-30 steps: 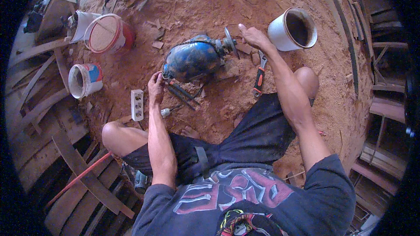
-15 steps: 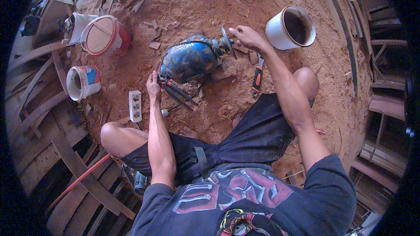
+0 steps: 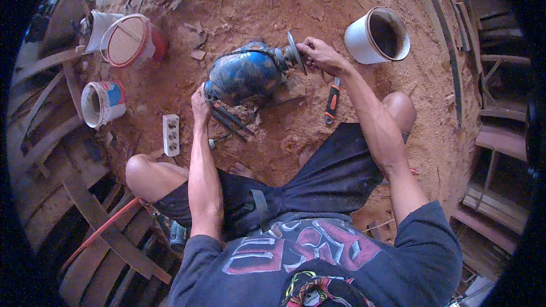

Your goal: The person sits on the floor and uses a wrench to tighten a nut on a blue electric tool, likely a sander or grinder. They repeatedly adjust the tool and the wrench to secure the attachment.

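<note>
A dusty blue electric motor lies on its side on the sawdust-covered ground in front of me. At its right end a shaft carries a thin round disc. My right hand is closed on the shaft end just right of the disc; its fingertips are partly hidden. At the opposite end, my left hand grips the motor's left end. Near that hand lies a tool with two dark handles, perhaps pliers. Below my right forearm rests an adjustable wrench with a black and orange handle.
A white power strip lies left of my left forearm. Farther left stand a small white tub and a red-and-white bucket. A white bucket stands at the right. Curved wooden planks flank both sides.
My right hand's fingers have closed in on the shaft end beside the disc. The left hand stays at the motor's left end. The view has shifted slightly.
</note>
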The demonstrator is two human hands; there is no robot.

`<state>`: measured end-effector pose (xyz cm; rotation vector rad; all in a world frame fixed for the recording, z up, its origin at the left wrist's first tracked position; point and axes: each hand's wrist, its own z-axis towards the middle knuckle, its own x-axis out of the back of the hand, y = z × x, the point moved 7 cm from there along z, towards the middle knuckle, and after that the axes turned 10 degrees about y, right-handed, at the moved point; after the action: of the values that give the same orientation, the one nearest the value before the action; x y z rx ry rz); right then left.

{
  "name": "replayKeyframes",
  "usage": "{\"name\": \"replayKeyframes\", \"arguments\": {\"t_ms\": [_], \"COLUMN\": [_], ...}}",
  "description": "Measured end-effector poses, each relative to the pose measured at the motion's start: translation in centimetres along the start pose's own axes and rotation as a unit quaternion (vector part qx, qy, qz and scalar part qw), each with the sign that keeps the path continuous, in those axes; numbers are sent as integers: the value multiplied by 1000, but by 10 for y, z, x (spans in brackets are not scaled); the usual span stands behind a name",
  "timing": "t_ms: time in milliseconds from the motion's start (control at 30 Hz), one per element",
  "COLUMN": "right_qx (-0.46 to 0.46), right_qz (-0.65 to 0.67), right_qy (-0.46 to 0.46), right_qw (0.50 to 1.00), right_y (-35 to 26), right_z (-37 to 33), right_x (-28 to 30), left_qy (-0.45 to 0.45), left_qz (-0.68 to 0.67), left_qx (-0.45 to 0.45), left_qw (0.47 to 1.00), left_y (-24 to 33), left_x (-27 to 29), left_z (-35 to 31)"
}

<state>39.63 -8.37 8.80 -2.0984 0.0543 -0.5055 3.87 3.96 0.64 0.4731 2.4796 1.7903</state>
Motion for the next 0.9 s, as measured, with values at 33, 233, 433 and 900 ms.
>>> {"name": "replayKeyframes", "arguments": {"t_ms": [33,233,433,900], "right_qx": [0,115,136,-5], "right_qz": [25,16,22,-48], "right_qy": [-3,15,13,55], "right_qw": [1000,993,990,997], "right_y": [-2,-13,1,22], "right_z": [-2,-2,4,9], "right_x": [-2,-3,-5,-9], "left_qy": [-3,1,27,131], "left_qz": [30,238,240,109], "left_qx": [-4,-147,-123,-86], "left_qw": [1000,960,963,982], "left_y": [1,-2,-10,-23], "left_x": [0,7,7,15], "left_z": [1,18,14,10]}}
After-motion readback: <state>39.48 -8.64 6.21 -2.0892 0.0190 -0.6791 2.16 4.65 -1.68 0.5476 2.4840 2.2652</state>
